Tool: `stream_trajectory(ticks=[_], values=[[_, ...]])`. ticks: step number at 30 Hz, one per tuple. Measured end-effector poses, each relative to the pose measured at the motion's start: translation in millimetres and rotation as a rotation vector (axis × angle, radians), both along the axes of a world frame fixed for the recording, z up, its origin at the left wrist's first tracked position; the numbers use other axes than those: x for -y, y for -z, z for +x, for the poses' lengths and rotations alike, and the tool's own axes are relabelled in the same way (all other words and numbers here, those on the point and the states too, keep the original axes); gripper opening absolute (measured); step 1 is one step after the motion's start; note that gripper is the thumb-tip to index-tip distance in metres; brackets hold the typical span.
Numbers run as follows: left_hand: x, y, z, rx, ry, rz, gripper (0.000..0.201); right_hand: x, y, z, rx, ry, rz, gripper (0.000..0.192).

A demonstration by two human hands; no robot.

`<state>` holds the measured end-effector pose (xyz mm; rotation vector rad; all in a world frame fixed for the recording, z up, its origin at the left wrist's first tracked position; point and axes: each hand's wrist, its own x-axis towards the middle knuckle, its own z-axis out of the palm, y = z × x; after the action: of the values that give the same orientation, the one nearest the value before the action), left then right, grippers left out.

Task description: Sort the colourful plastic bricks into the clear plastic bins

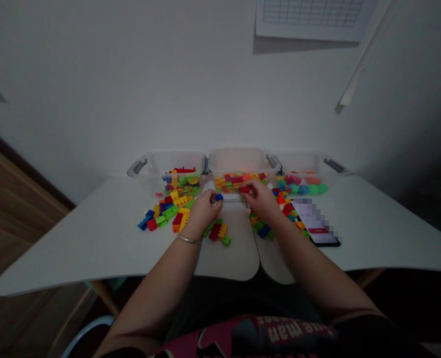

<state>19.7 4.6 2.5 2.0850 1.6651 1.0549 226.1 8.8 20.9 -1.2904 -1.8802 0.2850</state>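
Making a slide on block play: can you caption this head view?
Left hand holds a blue block, right hand a red block, before three bins.

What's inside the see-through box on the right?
The right bin holds round balls in green, blue, pink and orange. Loose bricks piled in front cover its lower left corner, so anything lying there or under the balls stays hidden.
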Motion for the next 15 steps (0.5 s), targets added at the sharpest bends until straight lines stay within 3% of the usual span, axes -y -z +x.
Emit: stream_trajectory(ticks=[8,15], values=[[1,-2.0,0,-0.016,0.001,-0.020,0.012,-28,-44.9,40,-0.074,0.172,0.304,0.022],[0,-0.8,1,-0.026,0.005,-0.041,0.014,-47,-47.5,42,0.131,0.136,0.240,0.027]])
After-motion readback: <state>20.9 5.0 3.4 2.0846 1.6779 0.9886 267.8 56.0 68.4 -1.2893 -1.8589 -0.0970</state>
